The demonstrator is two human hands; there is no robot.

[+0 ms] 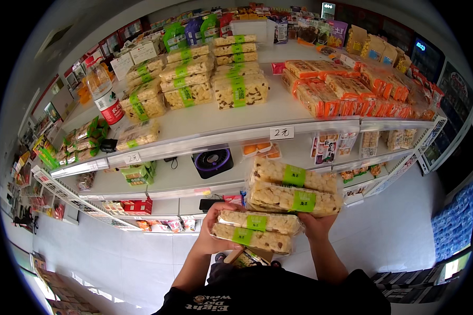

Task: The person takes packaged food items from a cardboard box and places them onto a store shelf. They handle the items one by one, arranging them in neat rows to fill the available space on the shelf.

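Note:
My left hand [213, 232] grips two clear-wrapped sachima blocks [274, 239] with bright green bands, one stacked against the other. Two more such blocks [278, 196] rest in my right hand [319, 225], which holds them from below, slightly farther out and higher in the picture. The two pairs overlap at their edges; whether they touch is unclear. Beyond both hands, a white shelf [205, 122] carries stacks of the same green-banded sachima [242, 88]. Below my hands, an open cardboard carton [232, 256] with similar packs inside is partly hidden.
Orange-wrapped snack packs [319, 94] fill the shelf's right side. A large plastic bottle [104, 94] stands at the left, near green-wrapped snacks [84, 138]. On the lower shelf sit a round-topped black device [213, 160] and a phone-like black object [211, 204]. Blue-wrapped bottles [455, 220] are stacked at the right.

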